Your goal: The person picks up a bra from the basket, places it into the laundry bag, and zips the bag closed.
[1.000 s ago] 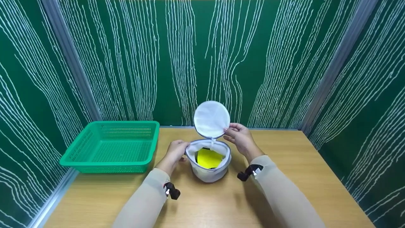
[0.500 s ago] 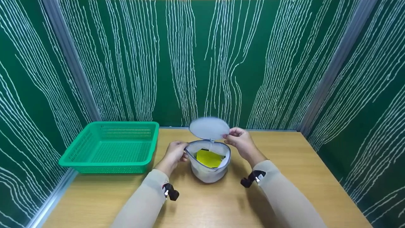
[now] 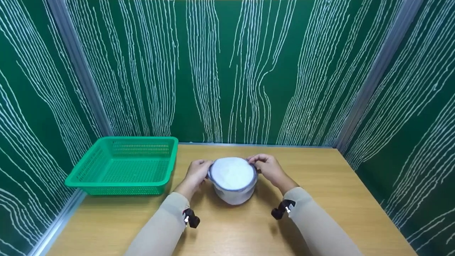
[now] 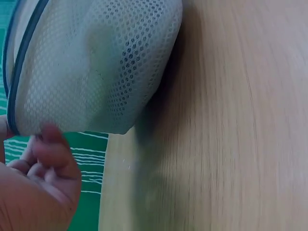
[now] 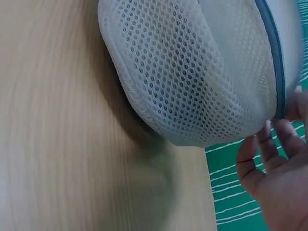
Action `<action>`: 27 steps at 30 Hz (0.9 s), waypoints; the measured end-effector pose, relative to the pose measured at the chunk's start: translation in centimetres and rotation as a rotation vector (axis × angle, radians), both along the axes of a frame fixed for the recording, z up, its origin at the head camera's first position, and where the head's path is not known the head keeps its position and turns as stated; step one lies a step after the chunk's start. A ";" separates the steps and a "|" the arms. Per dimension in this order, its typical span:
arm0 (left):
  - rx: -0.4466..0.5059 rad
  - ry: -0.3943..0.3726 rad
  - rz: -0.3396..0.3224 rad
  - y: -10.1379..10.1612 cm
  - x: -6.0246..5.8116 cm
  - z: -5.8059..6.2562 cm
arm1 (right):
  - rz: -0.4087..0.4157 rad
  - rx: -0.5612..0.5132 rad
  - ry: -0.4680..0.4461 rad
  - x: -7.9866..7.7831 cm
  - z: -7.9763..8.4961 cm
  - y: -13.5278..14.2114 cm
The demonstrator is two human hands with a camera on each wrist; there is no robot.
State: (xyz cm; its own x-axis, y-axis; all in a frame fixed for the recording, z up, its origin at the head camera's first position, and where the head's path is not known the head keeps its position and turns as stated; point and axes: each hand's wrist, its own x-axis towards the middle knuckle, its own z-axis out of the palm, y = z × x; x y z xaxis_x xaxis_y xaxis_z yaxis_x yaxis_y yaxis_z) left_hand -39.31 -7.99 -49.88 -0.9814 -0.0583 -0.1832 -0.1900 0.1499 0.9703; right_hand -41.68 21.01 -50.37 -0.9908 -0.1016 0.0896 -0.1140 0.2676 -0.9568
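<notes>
A round white mesh laundry bag [image 3: 234, 197] with a grey-blue zip rim stands on the table, its round lid [image 3: 233, 173] lying over the opening. At the left side of the rim, my left hand [image 3: 196, 171] pinches the edge between thumb and fingers. My right hand [image 3: 271, 170] pinches the rim and lid edge on the opposite side. Up close in the right wrist view, the mesh wall [image 5: 178, 72] bulges beside the blue zip band [image 5: 275, 53]. The yellow item inside is now hidden by the lid; only a faint yellowish patch shows through the mesh in the left wrist view.
A green plastic basket [image 3: 165, 179] with perforated sides sits on the wooden table [image 3: 227, 231] to the left of the bag. Green panels [image 3: 320, 89] with white wavy lines wall in the back and both sides.
The raised lid has come down toward me over the bag's opening, covering the yellow item. My right hand has lowered with it to the rim, while my left hand keeps its grip.
</notes>
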 end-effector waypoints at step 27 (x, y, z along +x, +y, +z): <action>-0.385 0.097 -0.202 3.8 -1.2 3.5 | 0.053 0.148 -0.096 -1.1 1.6 -2.8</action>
